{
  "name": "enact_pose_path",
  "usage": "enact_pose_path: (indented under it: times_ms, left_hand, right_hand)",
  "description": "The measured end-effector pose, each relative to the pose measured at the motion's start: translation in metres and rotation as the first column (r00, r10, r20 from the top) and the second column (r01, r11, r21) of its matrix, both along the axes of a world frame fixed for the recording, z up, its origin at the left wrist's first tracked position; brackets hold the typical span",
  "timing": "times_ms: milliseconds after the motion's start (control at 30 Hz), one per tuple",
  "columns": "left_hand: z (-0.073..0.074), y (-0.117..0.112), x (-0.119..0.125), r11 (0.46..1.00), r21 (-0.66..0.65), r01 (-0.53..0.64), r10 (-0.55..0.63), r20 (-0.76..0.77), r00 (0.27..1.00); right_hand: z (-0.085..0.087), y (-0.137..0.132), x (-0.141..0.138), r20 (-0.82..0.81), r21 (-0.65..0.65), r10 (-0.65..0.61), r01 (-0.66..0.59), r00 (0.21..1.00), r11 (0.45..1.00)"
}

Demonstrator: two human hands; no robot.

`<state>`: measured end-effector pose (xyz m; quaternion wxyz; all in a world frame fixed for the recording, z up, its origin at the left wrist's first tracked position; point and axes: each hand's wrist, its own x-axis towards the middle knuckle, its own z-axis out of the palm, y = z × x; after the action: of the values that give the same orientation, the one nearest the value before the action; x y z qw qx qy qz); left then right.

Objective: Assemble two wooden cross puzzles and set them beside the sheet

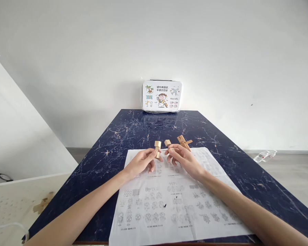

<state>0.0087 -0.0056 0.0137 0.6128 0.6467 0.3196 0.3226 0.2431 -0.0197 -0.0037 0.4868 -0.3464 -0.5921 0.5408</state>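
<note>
My left hand is closed round a notched light wooden puzzle piece, which stands upright between thumb and fingers. Close by on the right, my right hand pinches another light wooden puzzle piece; its lower part is hidden by the fingers. The two pieces are apart. Just beyond my right hand, several brown wooden puzzle pieces lie together on the table. Under both hands spreads a white instruction sheet printed with small diagrams.
The sheet lies on a dark blue marbled table. A white cartoon-printed case stands at its far edge against the wall. Below left is a perforated white surface with a brown wooden-looking object. Clear plastic lies on the floor at right.
</note>
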Motion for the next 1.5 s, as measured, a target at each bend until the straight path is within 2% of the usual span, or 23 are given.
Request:
enact_pose_path:
  times_ms: [200, 300, 467, 700, 867, 1033, 1200, 1500]
  left_hand:
    - [-0.006, 0.002, 0.000, 0.997, -0.065, -0.042, 0.043, 0.006, 0.999]
    - [-0.006, 0.001, 0.001, 0.994, -0.091, -0.055, 0.056, 0.008, 0.998]
    - [-0.002, -0.002, 0.001, 0.996, -0.087, -0.006, 0.007, 0.015, 1.000]
    - [-0.003, -0.004, 0.000, 0.996, -0.045, 0.073, -0.074, -0.013, 0.997]
    - [-0.005, -0.007, 0.001, 0.997, 0.015, 0.076, -0.076, -0.034, 0.997]
    - [-0.003, -0.011, 0.002, 0.991, 0.092, 0.097, -0.095, -0.029, 0.995]
    - [0.000, -0.015, 0.002, 0.982, 0.176, 0.068, -0.056, -0.072, 0.996]
    - [0.002, -0.019, 0.003, 0.944, 0.307, 0.122, -0.073, -0.169, 0.983]
  right_hand:
    - [-0.001, -0.001, -0.003, -0.178, -0.078, 0.079, -0.094, 0.981, 0.992]
    - [0.001, -0.002, -0.002, -0.148, -0.073, 0.125, -0.137, 0.981, 0.988]
    - [-0.001, -0.004, -0.004, -0.050, -0.054, 0.263, -0.266, 0.963, 0.962]
    - [-0.002, -0.004, -0.005, -0.012, -0.060, 0.175, -0.175, 0.985, 0.983]
    - [0.000, -0.004, -0.004, -0.015, -0.100, 0.158, -0.159, 0.987, 0.982]
    - [-0.006, -0.003, -0.003, -0.059, -0.147, 0.193, -0.200, 0.979, 0.969]
    - [-0.011, -0.001, -0.001, -0.081, -0.174, 0.240, -0.251, 0.967, 0.952]
    - [0.001, -0.005, -0.002, -0.100, -0.263, 0.222, -0.242, 0.970, 0.934]
